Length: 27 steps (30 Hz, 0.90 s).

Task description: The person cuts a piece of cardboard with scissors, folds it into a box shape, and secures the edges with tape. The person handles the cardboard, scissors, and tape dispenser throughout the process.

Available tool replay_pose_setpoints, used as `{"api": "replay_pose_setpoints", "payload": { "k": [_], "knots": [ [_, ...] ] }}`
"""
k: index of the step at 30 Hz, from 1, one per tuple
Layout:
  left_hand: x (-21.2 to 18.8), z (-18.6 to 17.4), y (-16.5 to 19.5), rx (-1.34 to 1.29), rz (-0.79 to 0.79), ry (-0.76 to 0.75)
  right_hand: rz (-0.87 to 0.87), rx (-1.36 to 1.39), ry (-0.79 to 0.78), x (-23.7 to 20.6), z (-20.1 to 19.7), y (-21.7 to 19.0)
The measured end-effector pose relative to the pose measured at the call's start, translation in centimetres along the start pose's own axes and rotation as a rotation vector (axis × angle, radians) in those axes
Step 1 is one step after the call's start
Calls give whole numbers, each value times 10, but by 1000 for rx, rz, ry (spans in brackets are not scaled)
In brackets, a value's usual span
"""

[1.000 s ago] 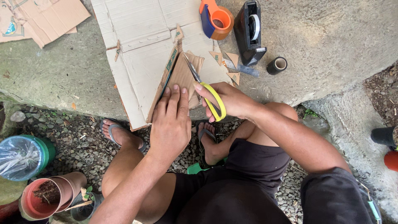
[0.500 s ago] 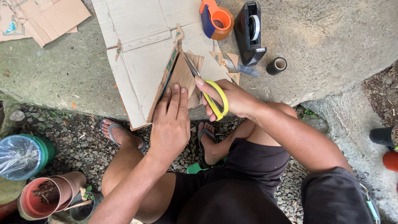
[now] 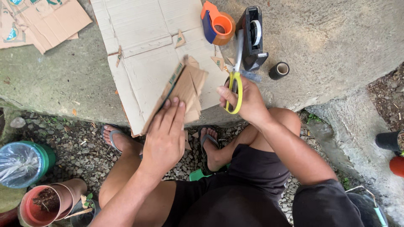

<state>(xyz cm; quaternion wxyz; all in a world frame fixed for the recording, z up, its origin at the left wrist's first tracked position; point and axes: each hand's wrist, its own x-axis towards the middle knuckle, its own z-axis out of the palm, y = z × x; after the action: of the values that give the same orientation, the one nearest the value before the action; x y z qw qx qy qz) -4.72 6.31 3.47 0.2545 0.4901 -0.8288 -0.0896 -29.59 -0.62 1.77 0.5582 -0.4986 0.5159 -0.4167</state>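
Your yellow-handled metal scissors [image 3: 234, 86] gleam silver at the blades. The folded brown cardboard piece [image 3: 185, 90] carries green print along one edge. At upper centre sits an orange-and-blue plastic tape dispenser [image 3: 217, 26], beside it a black desk tape dispenser [image 3: 253, 40]. The rough concrete surface [image 3: 336, 42] is mottled grey.

A: How's the left hand [image 3: 165, 136]?
B: Palm down, forearm stretched forward, fingers [image 3: 174, 110] straight and close together, pressing flat.
A: And the right hand [image 3: 247, 101]?
B: Wrist bent inward, fingers curled closed through a handle loop, thumb on top, elbow bent by the knee.
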Motion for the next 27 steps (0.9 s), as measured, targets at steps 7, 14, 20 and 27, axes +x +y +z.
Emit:
{"api": "replay_pose_setpoints", "payload": {
  "k": [7,14,20,27],
  "knots": [
    [-2,5,5,91,104,-38,82,-26,61,22,3,11],
    [-2,9,-7,104,136,-41,-110,-42,-55,55,-20,36],
    [11,19,-16,115,165,-42,-339,-208,-150,82,-40,29],
    [23,28,-22,136,164,-61,-568,-587,-83,118,-53,32]
  ]
}}
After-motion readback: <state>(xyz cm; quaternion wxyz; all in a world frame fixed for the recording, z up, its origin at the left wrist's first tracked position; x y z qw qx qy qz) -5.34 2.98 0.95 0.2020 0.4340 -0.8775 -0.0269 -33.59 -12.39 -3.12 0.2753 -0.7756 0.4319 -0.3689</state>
